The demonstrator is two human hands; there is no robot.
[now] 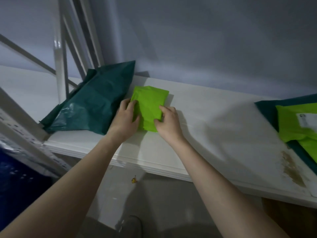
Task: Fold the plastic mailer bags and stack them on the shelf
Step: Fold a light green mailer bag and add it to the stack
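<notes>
A folded bright green mailer bag (pixel 150 105) lies on the white shelf (pixel 205 127), near its back edge. My left hand (pixel 126 117) grips the bag's left side with fingers curled over it. My right hand (pixel 169 120) pinches the bag's near right corner. A large dark teal mailer bag (pixel 92 102) lies crumpled just left of the green one, leaning on the shelf's frame. At the far right lie more unfolded mailers: a green one (pixel 295 124) on top of a teal one (pixel 267 109).
White metal uprights and braces (pixel 59 54) of the shelf frame stand at the left. A grey wall runs behind the shelf. A brown stain (pixel 291 167) marks the shelf's right front. Below are the floor, a small yellow scrap (pixel 134 180) and a blue area at the lower left.
</notes>
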